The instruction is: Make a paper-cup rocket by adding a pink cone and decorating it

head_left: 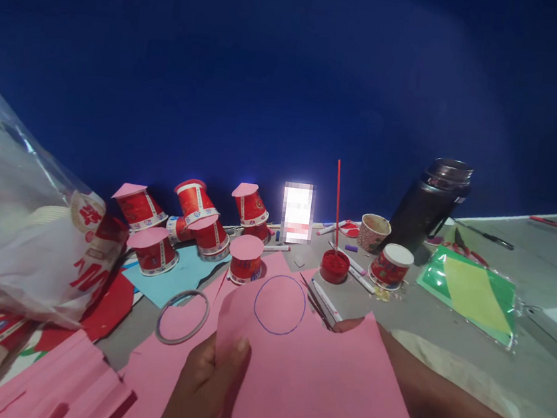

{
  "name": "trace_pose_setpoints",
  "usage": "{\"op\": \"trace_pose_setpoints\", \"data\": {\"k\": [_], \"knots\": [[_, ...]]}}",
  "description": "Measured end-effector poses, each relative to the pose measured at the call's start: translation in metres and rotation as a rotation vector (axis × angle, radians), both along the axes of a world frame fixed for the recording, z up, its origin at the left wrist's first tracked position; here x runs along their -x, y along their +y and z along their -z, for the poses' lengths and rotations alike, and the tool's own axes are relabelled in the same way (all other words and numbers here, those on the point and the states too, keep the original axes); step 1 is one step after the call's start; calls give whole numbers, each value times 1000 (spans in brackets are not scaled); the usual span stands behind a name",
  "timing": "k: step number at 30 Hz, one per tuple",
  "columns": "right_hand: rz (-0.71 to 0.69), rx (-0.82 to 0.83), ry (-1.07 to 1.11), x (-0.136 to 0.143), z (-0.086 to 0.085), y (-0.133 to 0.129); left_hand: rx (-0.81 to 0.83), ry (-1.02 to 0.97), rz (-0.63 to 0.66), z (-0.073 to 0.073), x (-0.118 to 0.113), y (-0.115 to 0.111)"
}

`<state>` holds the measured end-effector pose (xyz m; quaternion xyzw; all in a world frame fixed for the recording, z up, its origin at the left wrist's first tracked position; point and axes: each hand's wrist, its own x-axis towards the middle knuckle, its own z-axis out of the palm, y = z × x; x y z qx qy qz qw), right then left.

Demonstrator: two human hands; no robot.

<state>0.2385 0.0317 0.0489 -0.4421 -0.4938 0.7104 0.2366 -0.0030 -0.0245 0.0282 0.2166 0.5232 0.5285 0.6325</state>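
Observation:
My left hand [211, 386] grips the left edge of a sheet of pink paper [319, 381], thumb on top. A blue pen circle [279, 305] is drawn near the sheet's upper edge. My right hand [352, 324] is beyond the sheet's upper right edge, mostly covered by it. Its visible part is by the end of a white marker [326, 300] and a thin dark tool, perhaps scissors; its fingers are hidden. A grey ring [179, 343] lies on more pink paper [153, 382] to the left of the sheet.
Several red paper cups [246, 259] topped with pink paper stand at the back left. A plastic bag [20, 220] fills the left side. A red paint pot [334, 269] with a stick, a dark flask [422, 205] and a green packet [473, 291] stand or lie at right.

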Motion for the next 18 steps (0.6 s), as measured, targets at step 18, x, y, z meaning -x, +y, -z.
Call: {"op": "trace_pose_setpoints", "data": {"k": [18], "knots": [[-25, -77, -16, 6, -8, 1, -145, 559, -52, -2, -2, -1]]}}
